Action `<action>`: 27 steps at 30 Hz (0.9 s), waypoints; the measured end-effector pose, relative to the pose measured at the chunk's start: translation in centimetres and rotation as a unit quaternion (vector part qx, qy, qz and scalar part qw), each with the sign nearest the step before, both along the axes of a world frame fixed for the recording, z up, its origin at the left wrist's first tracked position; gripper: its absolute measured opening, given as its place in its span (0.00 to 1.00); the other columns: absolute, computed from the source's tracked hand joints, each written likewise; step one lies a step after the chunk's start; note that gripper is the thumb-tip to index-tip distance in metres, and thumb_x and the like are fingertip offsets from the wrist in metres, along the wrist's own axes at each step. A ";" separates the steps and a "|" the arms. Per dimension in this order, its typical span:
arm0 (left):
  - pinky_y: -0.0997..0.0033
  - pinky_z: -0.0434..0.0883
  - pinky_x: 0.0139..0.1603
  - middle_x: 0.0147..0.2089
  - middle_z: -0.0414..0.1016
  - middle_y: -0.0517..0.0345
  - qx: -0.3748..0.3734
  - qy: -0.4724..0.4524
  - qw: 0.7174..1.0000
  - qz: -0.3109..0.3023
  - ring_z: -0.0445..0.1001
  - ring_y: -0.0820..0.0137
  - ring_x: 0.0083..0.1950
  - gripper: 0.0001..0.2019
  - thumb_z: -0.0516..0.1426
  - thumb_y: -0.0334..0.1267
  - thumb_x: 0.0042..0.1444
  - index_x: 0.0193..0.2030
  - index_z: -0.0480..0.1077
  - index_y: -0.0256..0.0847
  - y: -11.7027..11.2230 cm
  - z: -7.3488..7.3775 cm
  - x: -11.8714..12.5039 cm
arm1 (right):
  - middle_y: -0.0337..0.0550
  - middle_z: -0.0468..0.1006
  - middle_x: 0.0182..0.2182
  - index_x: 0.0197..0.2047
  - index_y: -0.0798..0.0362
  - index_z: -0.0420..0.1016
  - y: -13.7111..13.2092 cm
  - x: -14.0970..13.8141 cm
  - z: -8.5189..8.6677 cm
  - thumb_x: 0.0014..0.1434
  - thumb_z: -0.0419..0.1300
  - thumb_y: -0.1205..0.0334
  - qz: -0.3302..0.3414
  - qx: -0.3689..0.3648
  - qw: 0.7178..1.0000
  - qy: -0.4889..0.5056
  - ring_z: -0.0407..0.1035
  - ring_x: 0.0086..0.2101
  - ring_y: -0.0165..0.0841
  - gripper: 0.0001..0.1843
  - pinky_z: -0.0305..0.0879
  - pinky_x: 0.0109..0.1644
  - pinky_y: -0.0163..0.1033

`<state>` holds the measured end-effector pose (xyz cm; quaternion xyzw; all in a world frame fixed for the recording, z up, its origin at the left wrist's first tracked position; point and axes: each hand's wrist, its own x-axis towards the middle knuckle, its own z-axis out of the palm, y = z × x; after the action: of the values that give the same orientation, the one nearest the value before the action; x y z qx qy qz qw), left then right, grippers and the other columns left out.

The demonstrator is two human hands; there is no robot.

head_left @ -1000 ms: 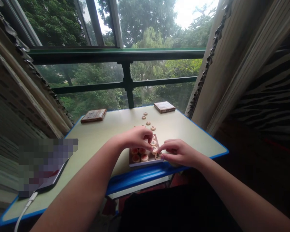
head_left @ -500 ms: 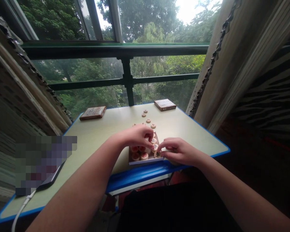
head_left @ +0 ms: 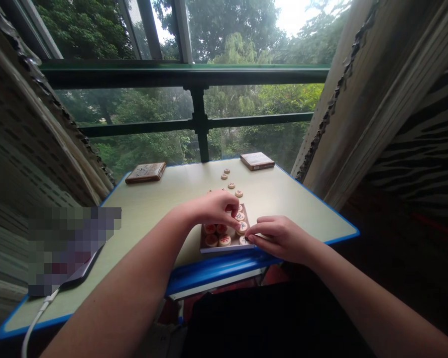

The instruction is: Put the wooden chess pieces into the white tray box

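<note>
A small flat box (head_left: 205, 247) of round wooden chess discs (head_left: 224, 240) with red and black characters lies at the near edge of the pale table (head_left: 160, 209). My left hand (head_left: 216, 206) hovers over the box, fingers curled, its fingertips pinched on a disc in the box. My right hand (head_left: 278, 236) rests at the box's right side, fingers bent, with thumb and forefinger touching a black-marked disc at the box's near right corner. A few loose discs (head_left: 232, 185) lie farther back on the table.
Two flat wooden boxes sit at the far edge, one at the left (head_left: 145, 172) and one at the right (head_left: 257, 160). A phone (head_left: 82, 271) with a white cable (head_left: 35, 320) lies at the near left. Window bars (head_left: 197, 124) stand behind; curtains hang on both sides.
My right hand has slid slightly down and right along the box's edge. My left hand has shifted a little over the discs. The view has tilted slightly.
</note>
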<state>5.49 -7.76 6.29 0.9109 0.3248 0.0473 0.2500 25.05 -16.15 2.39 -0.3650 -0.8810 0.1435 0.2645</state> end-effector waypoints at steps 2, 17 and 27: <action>0.74 0.53 0.26 0.24 0.63 0.64 -0.001 0.000 1.000 -0.004 0.59 0.75 0.27 0.15 0.62 0.48 0.41 0.27 0.68 0.38 0.0 0.0 0.0 | 0.44 0.73 0.25 0.36 0.53 0.78 -0.1 0.0 0.0 0.60 0.53 0.58 0.000 -0.006 1.000 0.012 0.64 0.25 0.28 0.14 0.59 0.30 0.33; 0.62 0.63 0.52 0.42 0.74 0.48 0.196 -0.159 0.943 0.219 0.69 0.60 0.47 0.13 0.51 0.37 0.52 0.39 0.74 0.37 5.0 -3.5 -2.5 | 0.46 0.76 0.35 0.40 0.53 0.78 11.1 -1.0 2.3 0.49 0.60 0.65 -0.216 -0.059 0.972 -0.073 0.67 0.32 0.33 0.13 0.60 0.35 0.34; 0.69 0.69 0.43 0.42 0.77 0.53 0.014 -0.125 0.954 0.273 0.72 0.65 0.40 0.17 0.57 0.44 0.47 0.42 0.76 0.38 6.5 -5.1 -3.8 | 0.43 0.77 0.35 0.37 0.54 0.78 11.9 -0.7 -0.5 0.53 0.59 0.61 -0.146 -0.042 0.987 -0.046 0.67 0.29 0.29 0.09 0.62 0.37 0.34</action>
<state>1.73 -1.30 1.24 0.7780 0.5264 0.2315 0.2529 24.36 -4.26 1.89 -0.5068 -0.8228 0.1229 0.2259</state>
